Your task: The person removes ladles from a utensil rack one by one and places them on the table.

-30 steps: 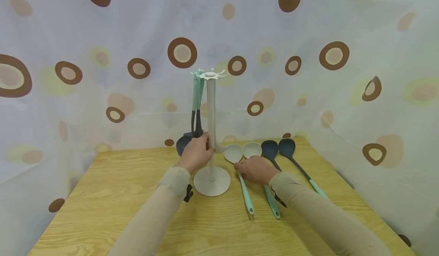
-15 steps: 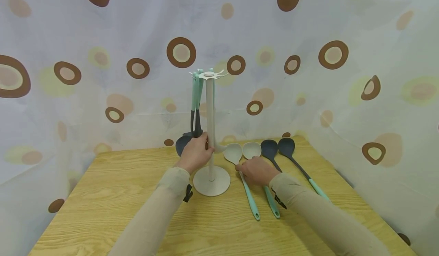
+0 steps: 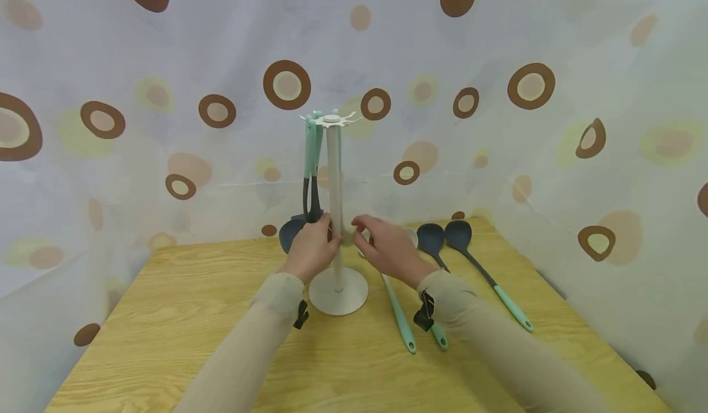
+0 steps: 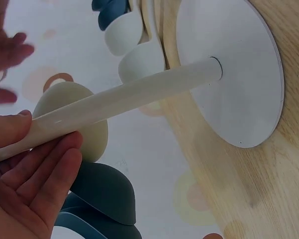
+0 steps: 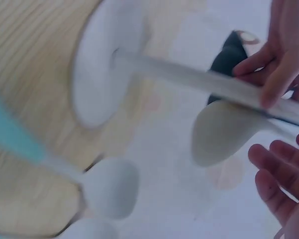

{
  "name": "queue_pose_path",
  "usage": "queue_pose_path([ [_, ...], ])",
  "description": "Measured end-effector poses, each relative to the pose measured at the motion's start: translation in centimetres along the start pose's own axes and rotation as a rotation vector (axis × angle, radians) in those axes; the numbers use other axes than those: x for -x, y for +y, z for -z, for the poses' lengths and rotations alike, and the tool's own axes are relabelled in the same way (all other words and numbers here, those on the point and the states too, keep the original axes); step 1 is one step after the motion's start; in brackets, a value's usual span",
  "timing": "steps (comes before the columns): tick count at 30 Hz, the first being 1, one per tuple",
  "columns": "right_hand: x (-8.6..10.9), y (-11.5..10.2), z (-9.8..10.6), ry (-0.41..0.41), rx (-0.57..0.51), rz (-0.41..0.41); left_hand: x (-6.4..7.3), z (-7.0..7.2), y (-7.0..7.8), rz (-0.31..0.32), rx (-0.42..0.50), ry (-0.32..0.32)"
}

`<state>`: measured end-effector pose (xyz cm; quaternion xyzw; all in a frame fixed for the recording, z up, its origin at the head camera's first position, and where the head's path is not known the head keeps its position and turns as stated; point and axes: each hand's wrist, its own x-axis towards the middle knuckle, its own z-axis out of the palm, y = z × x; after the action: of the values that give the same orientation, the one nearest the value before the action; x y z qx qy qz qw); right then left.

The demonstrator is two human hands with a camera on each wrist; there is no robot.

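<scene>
My left hand holds the pole of a white utensil stand, thumb on one side and fingers on the other. From the stand's top hang dark utensils with mint handles, including a dark ladle. A pale spoon-like utensil hangs behind the pole. My right hand is right of the pole, fingers loosely bent, holding nothing; the right wrist view has its fingertips close to the pale hanging utensil, apart from it. Below that hand lies a white spoon with a mint handle, its head mostly hidden in the head view.
Another white-headed utensil with a mint handle lies alongside. Farther right are two dark ladles on the wooden table. A patterned curtain hangs behind the table.
My right hand has let go of the white spoon, risen and moved left toward the pole. Before that, the spoon's handle end swung slightly right. My left hand stays on the pole.
</scene>
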<state>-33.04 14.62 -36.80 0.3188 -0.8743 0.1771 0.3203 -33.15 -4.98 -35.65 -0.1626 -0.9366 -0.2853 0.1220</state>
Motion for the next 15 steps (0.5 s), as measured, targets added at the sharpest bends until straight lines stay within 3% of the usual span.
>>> queue_pose_path([
  [6,-3.1,-2.5,0.8,-0.016,-0.123,-0.127,0.0,0.1,0.2,-0.007,0.001,0.024],
  [15,-5.5,-2.4,0.5,-0.174,-0.168,-0.283,-0.1,-0.4,0.6,0.008,-0.046,0.043],
])
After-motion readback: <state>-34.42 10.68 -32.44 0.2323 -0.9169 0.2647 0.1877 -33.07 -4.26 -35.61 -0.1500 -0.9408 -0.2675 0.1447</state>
